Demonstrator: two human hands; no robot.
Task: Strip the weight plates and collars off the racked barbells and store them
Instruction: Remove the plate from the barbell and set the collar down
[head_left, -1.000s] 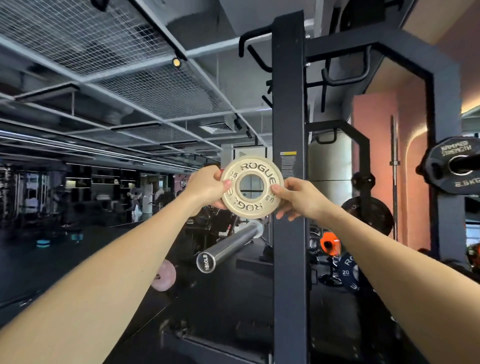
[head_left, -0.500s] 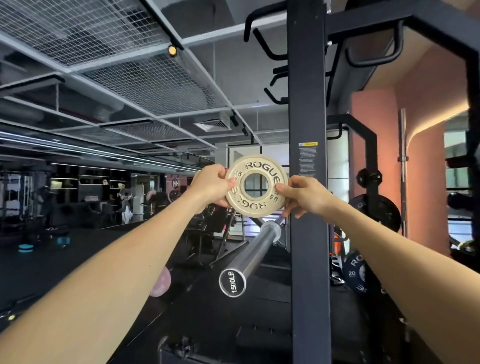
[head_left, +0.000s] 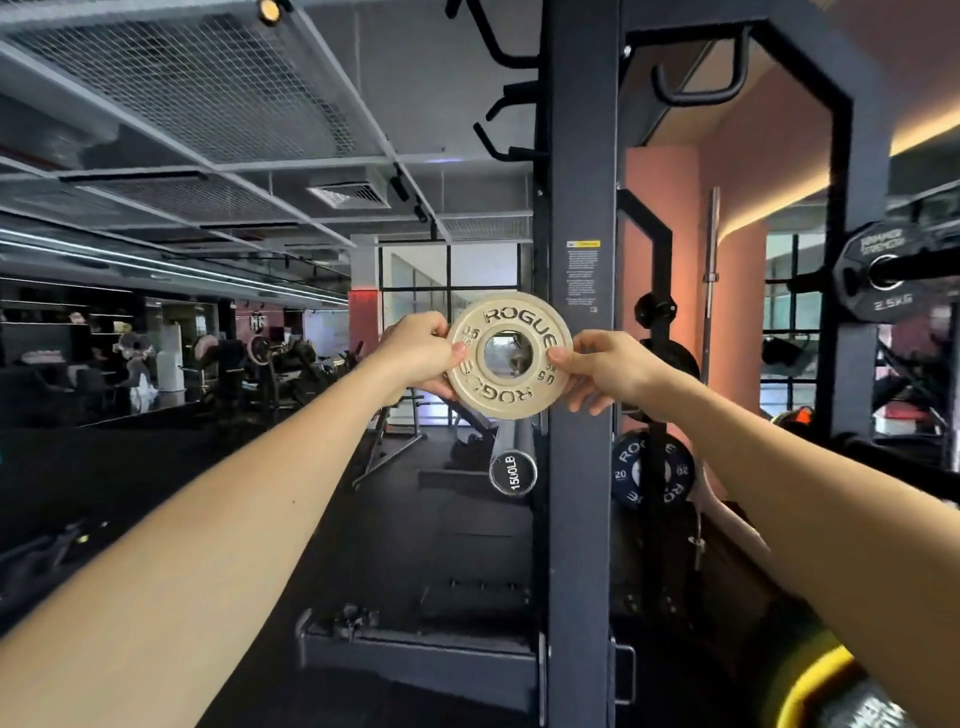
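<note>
A small cream ROGUE change plate (head_left: 511, 402) is held up at arm's length, facing me, free of any bar. My left hand (head_left: 415, 358) pinches its left rim with thumb on the face. My right hand (head_left: 605, 371) pinches the right rim the same way. Below the plate the bare steel sleeve end of a racked barbell (head_left: 512, 472), marked 1500LB, points toward me. At the right edge a black 2.5 kg plate (head_left: 878, 273) sits on another bar.
A black rack upright (head_left: 579, 441) stands just behind the plate. A dark blue 20 ROGUE plate (head_left: 652, 470) hangs on a storage peg behind it. A yellow-rimmed plate (head_left: 810, 680) shows at bottom right. Benches and machines fill the dark gym floor at left.
The view swung so the bar's sleeve end now points straight at me below the plate, and the 2.5 kg plate is back in view. Both hands keep the same hold.
</note>
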